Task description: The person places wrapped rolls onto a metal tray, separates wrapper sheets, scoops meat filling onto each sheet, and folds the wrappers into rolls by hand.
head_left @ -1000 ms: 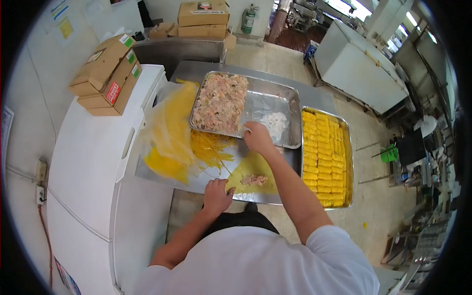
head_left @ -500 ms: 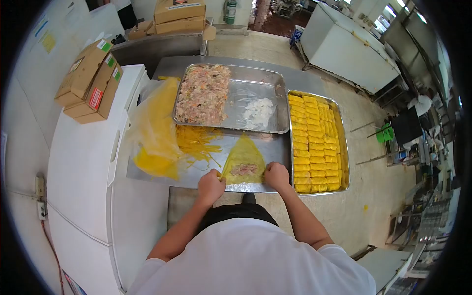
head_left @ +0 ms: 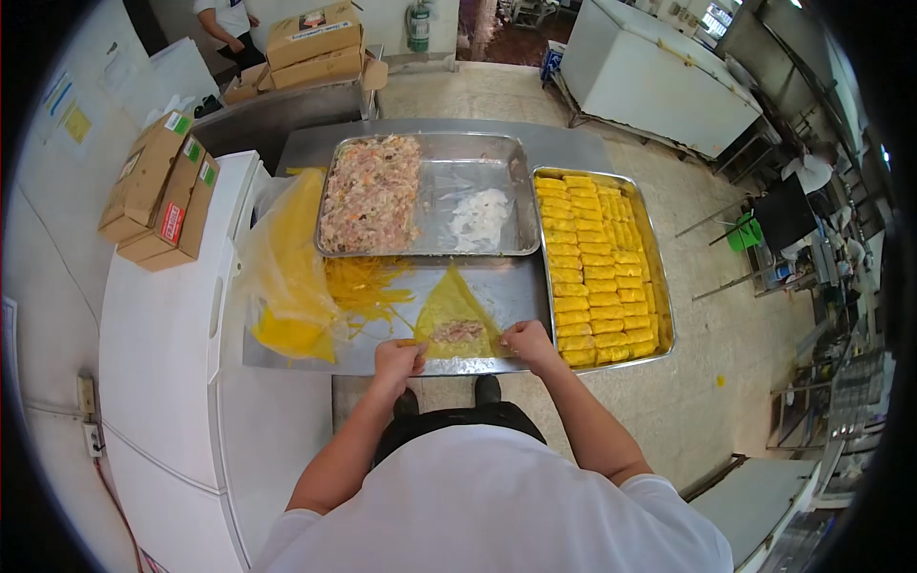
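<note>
A thin yellow wrapper (head_left: 451, 296) lies on the metal table below the filling tray, one corner pointing away from me. A small strip of pinkish meat filling (head_left: 458, 331) sits across its middle. At the wrapper's left corner my left hand (head_left: 399, 361) is closed, pinching the edge. My right hand (head_left: 528, 344) is closed at the right corner, fingertips on the edge. Above them, a metal tray (head_left: 439, 202) holds a slab of minced filling (head_left: 371, 191) and a white paste (head_left: 480, 220).
To the right, a tray (head_left: 666, 315) holds rows of yellow rolls (head_left: 600, 272). A plastic bag (head_left: 291, 286) of yellow wrappers and loose yellow strips (head_left: 368, 286) lie left. Cardboard boxes (head_left: 158, 196) stand on a white freezer (head_left: 158, 315). Another person (head_left: 227, 24) stands at the back.
The view has shifted, so the table sits further left. The wrapper's left corner, raised in a fold before, is now drawn out flatter. Both hands stay at its corners.
</note>
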{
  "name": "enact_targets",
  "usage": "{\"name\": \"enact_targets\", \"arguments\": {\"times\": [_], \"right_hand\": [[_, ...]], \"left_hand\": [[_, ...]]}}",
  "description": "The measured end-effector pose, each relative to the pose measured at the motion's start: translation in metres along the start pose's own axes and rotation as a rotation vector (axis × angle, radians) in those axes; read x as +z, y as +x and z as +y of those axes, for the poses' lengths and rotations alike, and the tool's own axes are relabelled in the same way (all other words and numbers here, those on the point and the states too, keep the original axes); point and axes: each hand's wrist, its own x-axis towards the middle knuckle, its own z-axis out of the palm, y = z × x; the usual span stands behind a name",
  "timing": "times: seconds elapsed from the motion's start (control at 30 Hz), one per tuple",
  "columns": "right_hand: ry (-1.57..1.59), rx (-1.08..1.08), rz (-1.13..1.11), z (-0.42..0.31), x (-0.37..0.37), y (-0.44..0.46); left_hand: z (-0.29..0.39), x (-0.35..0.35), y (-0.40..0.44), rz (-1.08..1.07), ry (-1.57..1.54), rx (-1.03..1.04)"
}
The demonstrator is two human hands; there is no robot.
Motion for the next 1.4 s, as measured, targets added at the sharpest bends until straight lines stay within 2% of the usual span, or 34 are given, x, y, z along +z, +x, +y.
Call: {"name": "enact_targets", "arguments": {"times": [0.13,0.23,0.33,0.43,0.53,0.63,0.73,0.83,0.93,1.03,1.13,1.23,1.4], "right_hand": [[0.060,-0.033,0.091,-0.001,0.006,-0.008],[0.029,-0.035,0.177,-0.001,0.012,-0.013],[0.104,-0.049,0.217,0.003,0.017,-0.019],[0.298,-0.022,0.169,0.004,0.022,-0.024],[0.399,-0.011,0.131,-0.002,0.027,-0.031],[0.418,-0.030,0.109,-0.017,0.029,-0.044],[0.405,-0.046,0.110,-0.023,0.036,-0.053],[0.393,-0.050,0.102,-0.029,0.039,-0.060],[0.357,-0.079,0.105,-0.029,0.043,-0.062],[0.327,-0.136,0.118,-0.023,0.047,-0.057],[0.268,-0.173,0.151,-0.020,0.049,-0.057],[0.177,-0.239,0.200,-0.024,0.049,-0.055],[0.061,-0.317,0.250,-0.038,0.051,-0.047]], "left_hand": [[-0.004,-0.007,0.000,0.038,-0.080,0.016],[-0.009,-0.012,-0.001,0.015,-0.029,-0.025],[-0.012,-0.016,-0.004,-0.038,-0.121,-0.217],[-0.015,-0.017,-0.004,-0.093,-0.205,-0.044],[-0.008,0.003,-0.015,0.138,-0.068,0.219],[-0.009,0.022,-0.012,0.239,0.103,0.550],[-0.001,0.043,-0.016,0.248,0.291,0.751],[-0.002,0.058,-0.010,0.094,0.544,0.978],[0.001,0.059,-0.007,-0.025,0.962,1.162],[0.016,0.051,-0.019,-0.063,0.978,1.236],[0.020,0.043,-0.014,-0.205,0.998,1.190],[0.028,0.038,-0.013,-0.226,1.012,1.266],[0.027,0.031,-0.002,-0.340,1.065,1.210]]}}
